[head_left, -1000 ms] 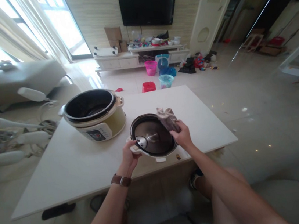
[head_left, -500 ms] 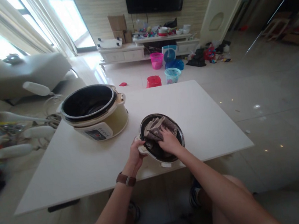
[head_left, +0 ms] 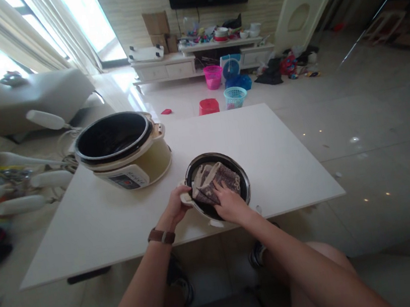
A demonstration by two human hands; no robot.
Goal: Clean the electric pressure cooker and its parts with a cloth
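An upturned pressure cooker lid (head_left: 207, 210), dark inside with a shiny rim, is at the near edge of the white table (head_left: 265, 150). My left hand (head_left: 175, 206) is closed around the pale handle on its left side. Inside the lid lies a brown-grey patterned cloth (head_left: 216, 176), bunched and folded. My right hand (head_left: 232, 203) grips the cloth and presses it against the lid's inner face, fingers on its near side. To the left, the pressure cooker body (head_left: 153, 163) stands upright and uncovered, its dark inner pot (head_left: 111, 136) showing and its control panel facing me.
A small pale piece (head_left: 259, 209) lies on the table right of the lid. White lamp-like arms (head_left: 45, 120) reach in from the left beside the table. Beyond it on the floor are a red stool (head_left: 208, 105), a light-blue basket (head_left: 236, 97) and a pink basket (head_left: 213, 77).
The lid has turned slightly and shifted left with my left hand. The cloth has moved down and left within it, under my right hand. A small piece beside the lid now shows.
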